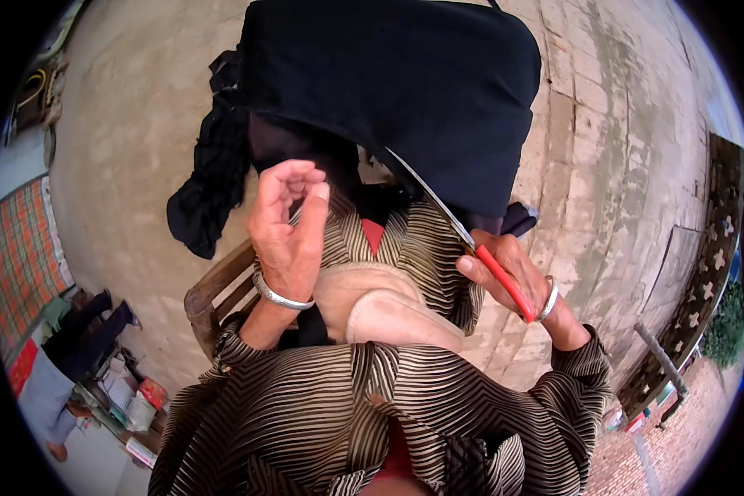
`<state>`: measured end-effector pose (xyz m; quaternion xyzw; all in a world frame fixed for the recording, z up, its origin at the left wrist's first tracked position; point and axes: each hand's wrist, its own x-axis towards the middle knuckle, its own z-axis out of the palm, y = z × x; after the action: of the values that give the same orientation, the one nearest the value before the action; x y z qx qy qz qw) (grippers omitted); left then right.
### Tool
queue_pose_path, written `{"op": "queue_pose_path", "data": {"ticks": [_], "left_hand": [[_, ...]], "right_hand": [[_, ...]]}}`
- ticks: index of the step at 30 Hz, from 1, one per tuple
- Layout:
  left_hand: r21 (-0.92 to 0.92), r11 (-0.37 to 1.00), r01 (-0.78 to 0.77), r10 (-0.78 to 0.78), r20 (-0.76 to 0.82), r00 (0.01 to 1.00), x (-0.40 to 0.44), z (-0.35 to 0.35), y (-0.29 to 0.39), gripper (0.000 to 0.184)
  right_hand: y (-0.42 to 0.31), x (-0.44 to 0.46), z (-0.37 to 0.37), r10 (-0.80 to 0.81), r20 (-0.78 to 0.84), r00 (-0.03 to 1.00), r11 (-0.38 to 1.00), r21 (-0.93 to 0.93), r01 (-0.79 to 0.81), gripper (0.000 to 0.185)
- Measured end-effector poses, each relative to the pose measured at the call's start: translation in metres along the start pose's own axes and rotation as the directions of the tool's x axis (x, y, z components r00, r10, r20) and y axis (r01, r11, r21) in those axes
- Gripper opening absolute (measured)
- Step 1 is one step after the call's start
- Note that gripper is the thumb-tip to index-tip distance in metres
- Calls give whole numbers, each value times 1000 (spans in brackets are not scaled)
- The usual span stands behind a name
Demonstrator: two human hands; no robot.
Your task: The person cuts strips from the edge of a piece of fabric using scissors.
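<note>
At the far left, a checked cloth (25, 264) hangs or lies outside your working area, and nearer, a person's grey-clothed leg (48, 405) shows beside household clutter. Farther in, a crumpled black cloth (209, 178) trails down the left side of the dark work, probably slack let fall out of your way. The slatted wooden chair (200, 302) stands just left of your lap.

Your left hand (285, 227) is raised short of the fabric's near edge, palm partly turned up. It is about half open, fingers loosely curled and the thumb close to their tips, with no object visible in it; a fine thread would be too small to tell. A silvery bangle circles that wrist.

Between your arms, pale padded pieces (393, 310) rest overlapping on your lap, which probably keeps them within easy reach. Beyond them, the black fabric (397, 78) is spread wide and fairly smooth at the far centre, its bulk apparently supported from below.

Your right hand (508, 269), at the fabric's near right, is closed around the red-handled scissors (504, 285) close to the pivot. The handles slant back towards your wrist and the blades point far left, tip over the fabric's near edge. That hold probably favours control over the tip; whether your fingers pass through the loops, you cannot tell.
</note>
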<state>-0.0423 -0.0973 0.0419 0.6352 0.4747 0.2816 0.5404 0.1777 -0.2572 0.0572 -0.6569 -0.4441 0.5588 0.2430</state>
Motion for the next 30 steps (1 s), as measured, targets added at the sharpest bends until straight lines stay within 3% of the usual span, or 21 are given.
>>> {"op": "queue_pose_path", "data": {"ticks": [1, 3, 8, 11, 15, 19, 30], "left_hand": [[-113, 989, -93, 95, 15, 995, 2, 8, 3, 33], [-249, 968, 17, 22, 153, 988, 7, 25, 11, 58], [-499, 857, 133, 7, 269, 963, 13, 50, 8, 60], [-451, 872, 189, -35, 329, 944, 18, 47, 3, 58], [-564, 794, 226, -35, 329, 944, 17, 50, 3, 57], [-574, 783, 237, -31, 345, 938, 18, 49, 4, 58], [-526, 815, 243, -58, 344, 937, 19, 47, 0, 68]], "right_hand": [[0, 2, 0, -2, -12, 1000, 1000, 0, 2, 51], [-3, 2, 0, 0, -4, 1000, 1000, 23, 0, 50], [-8, 0, 0, 62, 11, 998, 996, 62, -62, 46], [-13, 0, -2, 88, 25, 996, 995, 40, -89, 45], [-2, 1, 2, 9, 4, 1000, 1000, 22, -9, 49], [-5, 1, 0, 59, 57, 997, 998, -13, -59, 59], [3, 6, 0, -10, 135, 991, 1000, -19, 13, 68]]}}
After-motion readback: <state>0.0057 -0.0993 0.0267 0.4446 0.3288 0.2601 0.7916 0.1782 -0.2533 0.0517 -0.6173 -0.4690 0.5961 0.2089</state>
